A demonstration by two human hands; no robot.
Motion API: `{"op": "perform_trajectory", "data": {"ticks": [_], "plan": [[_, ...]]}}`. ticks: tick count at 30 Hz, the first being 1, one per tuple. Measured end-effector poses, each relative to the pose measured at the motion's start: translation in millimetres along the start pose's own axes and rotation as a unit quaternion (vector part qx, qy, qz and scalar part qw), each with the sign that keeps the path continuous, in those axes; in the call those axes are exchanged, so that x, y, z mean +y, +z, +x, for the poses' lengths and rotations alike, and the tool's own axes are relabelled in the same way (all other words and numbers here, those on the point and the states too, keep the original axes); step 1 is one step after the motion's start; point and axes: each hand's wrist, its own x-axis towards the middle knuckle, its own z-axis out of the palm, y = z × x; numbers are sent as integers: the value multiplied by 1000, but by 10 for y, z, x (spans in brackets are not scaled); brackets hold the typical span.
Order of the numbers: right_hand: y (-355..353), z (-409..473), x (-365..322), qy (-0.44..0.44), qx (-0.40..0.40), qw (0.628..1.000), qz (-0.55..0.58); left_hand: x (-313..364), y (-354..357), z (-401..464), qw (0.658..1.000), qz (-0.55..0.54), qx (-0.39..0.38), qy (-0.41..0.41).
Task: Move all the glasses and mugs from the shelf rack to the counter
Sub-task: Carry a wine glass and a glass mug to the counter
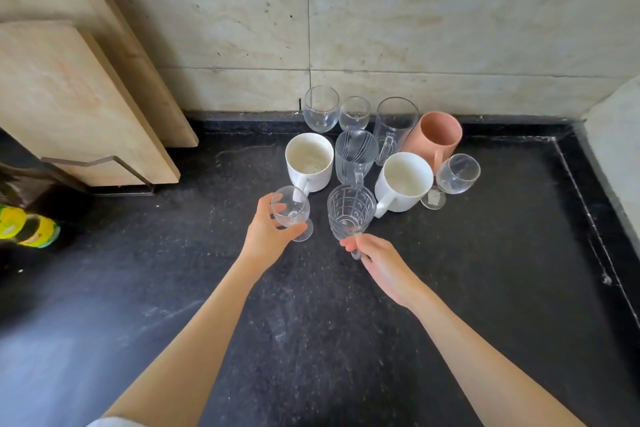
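Eight vessels (353,152) are grouped at frame centre on the counter (485,288); a stemmed glass (290,210) is gripped by the left hand (268,236), a patterned glass mug (350,210) by the right hand (381,263). The rack is unseen.

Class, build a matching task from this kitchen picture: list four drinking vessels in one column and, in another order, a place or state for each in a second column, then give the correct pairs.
Column A
1. small stemmed glass
2. patterned glass mug
3. pink mug
4. frosted striped mug

Column B
a. stands between the two white mugs
b. held by its handle in the right hand
c. at the back right of the group on the counter
d. gripped around the bowl by the left hand

Pairs: 1-d, 2-b, 3-c, 4-a
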Motion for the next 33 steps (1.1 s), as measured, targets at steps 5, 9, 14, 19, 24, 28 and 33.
{"op": "perform_trajectory", "data": {"ticks": [5,9,14,19,24,28,33], "plan": [[30,90,18,19,4,999,-35,-35,47,48,1000,-3,3,4],[28,111,8,32,18,998,-59,-17,80,95,1000,-12,-2,5],[60,100,-96,38,53,990,-122,-55,79,119,1000,-4,-23,5],[103,-34,-193,16,142,968,-208,-54,1,40,997,33,-50,-44],[88,-333,-432,-75,236,933,-261,-7,-377,-256,990,139,-22,10],[192,-629,-848,-200,239,886,-342,294,-790,-503,941,296,18,162],[585,-938,-1304,-313,213,809,-450,701,-1228,-886,909,325,80,247]]}}
